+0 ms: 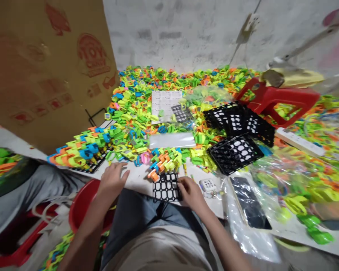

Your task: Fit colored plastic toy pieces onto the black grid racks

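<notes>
A small black grid tray [166, 187] lies on the white surface right in front of me, with a row of coloured plastic toy pieces [165, 162] standing along its far edge. My right hand [192, 192] rests at the tray's right edge, its fingers curled against the tray. My left hand [114, 176] lies palm down on the white surface to the left of the tray, fingers stretched forward toward the loose pieces and holding nothing.
A big heap of green, yellow, orange and blue plastic pieces [169, 82] covers the floor ahead. Stacked black trays [237, 128], a filled tray [81, 148], a red stool [274, 101], a phone [250, 201] in plastic, a cardboard box [45, 64] and a red basin [83, 203] surround me.
</notes>
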The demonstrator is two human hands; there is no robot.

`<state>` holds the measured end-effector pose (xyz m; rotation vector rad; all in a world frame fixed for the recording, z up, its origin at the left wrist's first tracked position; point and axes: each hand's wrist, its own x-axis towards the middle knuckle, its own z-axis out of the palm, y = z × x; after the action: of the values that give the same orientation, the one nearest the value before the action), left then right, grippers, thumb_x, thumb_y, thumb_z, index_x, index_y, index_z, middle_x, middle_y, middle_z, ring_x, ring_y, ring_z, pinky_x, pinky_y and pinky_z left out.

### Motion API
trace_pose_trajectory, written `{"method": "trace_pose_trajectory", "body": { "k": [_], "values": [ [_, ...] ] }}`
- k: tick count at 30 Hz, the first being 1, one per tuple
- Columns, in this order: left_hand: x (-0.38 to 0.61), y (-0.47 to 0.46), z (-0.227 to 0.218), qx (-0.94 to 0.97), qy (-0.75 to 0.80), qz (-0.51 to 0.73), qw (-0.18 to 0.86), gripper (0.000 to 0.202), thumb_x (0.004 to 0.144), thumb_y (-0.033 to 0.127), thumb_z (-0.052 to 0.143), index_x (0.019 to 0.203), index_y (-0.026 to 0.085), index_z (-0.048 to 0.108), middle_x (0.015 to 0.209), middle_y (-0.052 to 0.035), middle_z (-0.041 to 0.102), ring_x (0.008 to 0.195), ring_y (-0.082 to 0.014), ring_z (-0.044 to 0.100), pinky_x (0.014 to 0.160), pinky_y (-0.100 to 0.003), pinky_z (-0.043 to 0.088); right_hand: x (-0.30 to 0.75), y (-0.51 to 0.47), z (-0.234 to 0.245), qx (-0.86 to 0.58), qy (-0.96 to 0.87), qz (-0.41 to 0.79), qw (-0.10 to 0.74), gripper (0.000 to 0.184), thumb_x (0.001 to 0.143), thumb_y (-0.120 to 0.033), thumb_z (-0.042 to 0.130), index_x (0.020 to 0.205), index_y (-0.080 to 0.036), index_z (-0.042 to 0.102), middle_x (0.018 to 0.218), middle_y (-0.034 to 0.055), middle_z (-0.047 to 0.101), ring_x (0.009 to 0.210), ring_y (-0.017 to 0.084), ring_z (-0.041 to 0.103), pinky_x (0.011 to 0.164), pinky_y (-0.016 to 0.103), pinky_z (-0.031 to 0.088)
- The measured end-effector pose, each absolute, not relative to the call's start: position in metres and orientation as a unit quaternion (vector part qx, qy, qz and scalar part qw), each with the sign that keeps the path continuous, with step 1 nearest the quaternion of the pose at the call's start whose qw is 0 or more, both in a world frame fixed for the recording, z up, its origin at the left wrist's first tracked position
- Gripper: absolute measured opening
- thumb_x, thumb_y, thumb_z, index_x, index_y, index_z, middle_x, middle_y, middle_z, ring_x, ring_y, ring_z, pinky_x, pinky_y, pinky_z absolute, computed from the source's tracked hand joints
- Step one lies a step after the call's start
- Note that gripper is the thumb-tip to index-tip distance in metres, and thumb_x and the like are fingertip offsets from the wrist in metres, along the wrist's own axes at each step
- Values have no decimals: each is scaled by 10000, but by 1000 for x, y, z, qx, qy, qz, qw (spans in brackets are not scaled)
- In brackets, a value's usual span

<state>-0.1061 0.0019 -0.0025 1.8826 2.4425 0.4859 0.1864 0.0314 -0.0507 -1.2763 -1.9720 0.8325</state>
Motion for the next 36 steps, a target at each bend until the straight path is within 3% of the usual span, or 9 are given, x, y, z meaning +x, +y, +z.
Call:
{"method": "trace_pose_trajectory", "body": {
  "k": [4, 9, 12, 18, 27, 33, 36],
  "values": [
    [-110, -2, -24, 591, 780, 206, 16, 370, 822, 310, 495, 1164, 193, 573, 1125, -120, 541, 1071, -279, 510, 899, -438, 432, 180, 19, -58, -447, -773, 292, 342, 175, 874, -271, 454, 936, -167, 582, 881, 71, 582, 830, 181, 540, 762, 316, 443],
    [-57, 7, 4, 652, 642, 402, 38, 278, 880, 283, 447, 1104, 188, 582, 1075, -81, 553, 1043, -182, 516, 929, -342, 427, 180, 52, -58, -523, -702, 258, 409, 332, 828, -326, 509, 1095, -131, 529, 927, 94, 556, 729, 169, 512, 695, 333, 464],
    [-19, 17, 26, 753, 567, 333, 35, 325, 891, 345, 458, 1184, 250, 561, 1210, -58, 530, 1140, -193, 466, 1003, -379, 368, 178, 69, -45, -522, -682, 258, 442, 434, 817, -318, 522, 1202, -129, 455, 1062, 129, 540, 798, 174, 533, 730, 338, 479],
    [14, 52, 31, 793, 585, 165, -41, 435, 917, 387, 398, 1339, 289, 441, 1439, -21, 391, 1349, -299, 261, 1106, -569, 138, 168, 70, -28, -459, -739, 240, 431, 392, 877, -260, 424, 1256, -169, 471, 1186, 124, 557, 968, 188, 564, 866, 361, 472],
    [18, 60, 20, 800, 592, 94, -24, 453, 927, 338, 380, 1380, 348, 369, 1457, -15, 363, 1316, -324, 330, 1031, -573, 296, 167, 62, -39, -455, -750, 197, 438, 325, 887, -271, 444, 1173, -184, 571, 1099, 107, 635, 974, 194, 612, 896, 363, 489],
    [21, 59, 26, 802, 592, 80, -33, 416, 935, 348, 346, 1342, 357, 430, 1442, -29, 387, 1313, -340, 333, 1012, -565, 312, 168, 63, -42, -469, -646, 359, 485, 386, 836, -336, 537, 1173, -177, 435, 979, 87, 648, 875, 157, 636, 797, 309, 523],
    [21, 60, 32, 803, 590, 76, -29, 408, 932, 398, 339, 1320, 350, 457, 1426, -36, 409, 1292, -327, 362, 1007, -549, 318, 173, 70, -43, -464, -625, 418, 468, 354, 796, -373, 583, 1067, -163, 496, 969, 83, 637, 821, 142, 616, 761, 285, 514]
  ]
}}
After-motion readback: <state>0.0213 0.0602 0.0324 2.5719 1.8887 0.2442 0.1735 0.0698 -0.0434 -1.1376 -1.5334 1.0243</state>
